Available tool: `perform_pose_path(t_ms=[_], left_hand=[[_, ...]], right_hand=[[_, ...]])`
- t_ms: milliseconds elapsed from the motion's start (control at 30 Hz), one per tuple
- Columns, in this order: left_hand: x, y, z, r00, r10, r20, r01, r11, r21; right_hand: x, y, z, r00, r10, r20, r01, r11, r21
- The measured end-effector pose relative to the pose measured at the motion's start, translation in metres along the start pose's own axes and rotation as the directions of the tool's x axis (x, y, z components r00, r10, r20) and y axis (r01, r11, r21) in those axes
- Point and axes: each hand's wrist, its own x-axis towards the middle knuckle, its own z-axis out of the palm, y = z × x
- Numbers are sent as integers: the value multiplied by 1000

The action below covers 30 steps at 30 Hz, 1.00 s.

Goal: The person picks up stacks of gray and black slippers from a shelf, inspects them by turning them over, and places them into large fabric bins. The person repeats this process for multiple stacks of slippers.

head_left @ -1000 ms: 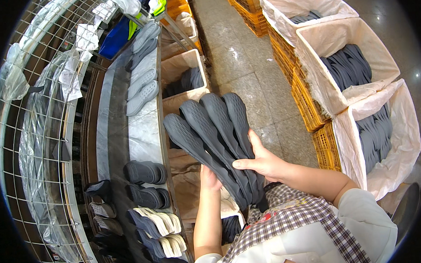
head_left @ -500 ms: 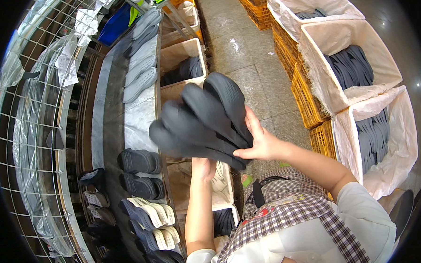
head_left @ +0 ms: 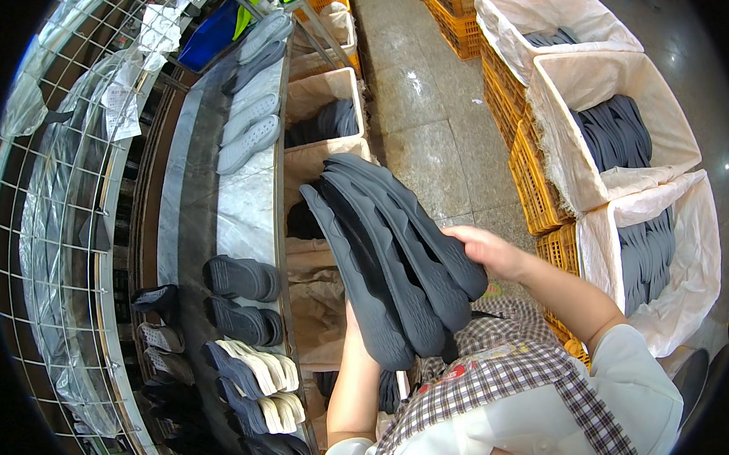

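A bundle of dark grey shoe soles (head_left: 386, 251) is held up in front of me, their long wavy edges facing up and their rounded ends toward my apron. My right hand (head_left: 494, 254) grips the bundle at its right side, thumb on top and the other fingers hidden behind. At the lower left, my left hand (head_left: 353, 319) supports it from beneath; most of that hand is covered by the soles. Left of the bundle, a narrow bench (head_left: 246, 212) carries light grey soles (head_left: 251, 143), dark soles (head_left: 241, 278) and cream-and-navy soles (head_left: 265, 370).
Cloth-lined bins (head_left: 673, 124) with grey soles stand on the right, beside yellow crates (head_left: 533, 179). More lined bins (head_left: 326, 87) line the bench's right side. A wire mesh rack (head_left: 56, 241) curves along the far left. Tiled floor (head_left: 430, 143) runs between the rows.
The bundle of soles has turned from fanned out, broad ends pointing away, to lying together with rounded ends toward me. My right hand has shifted right and slightly nearer.
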Motion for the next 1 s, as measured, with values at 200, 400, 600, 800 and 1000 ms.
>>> perform_pose_path(t_ms=[200, 400, 600, 800, 1000], left_hand=[[1, 3, 5, 999, -34, 21, 35, 999, -6], [-6, 4, 2, 1000, 5, 15, -5, 1000, -21], [-18, 6, 2, 999, 45, 17, -45, 998, -34], [-42, 22, -3, 976, 210, -51, -212, 977, -32], [-55, 90, -23, 801, 525, -286, -486, 851, 201]], right_hand=[[-9, 4, 21, 996, -36, -77, 30, 997, -77], [-6, 16, 26, 993, -64, -100, 49, 987, -152], [4, 18, 29, 996, -2, -86, -13, 985, -172], [26, 4, 46, 985, 124, 122, -141, 979, 145], [112, 33, 68, 975, 218, 32, -214, 899, 382]])
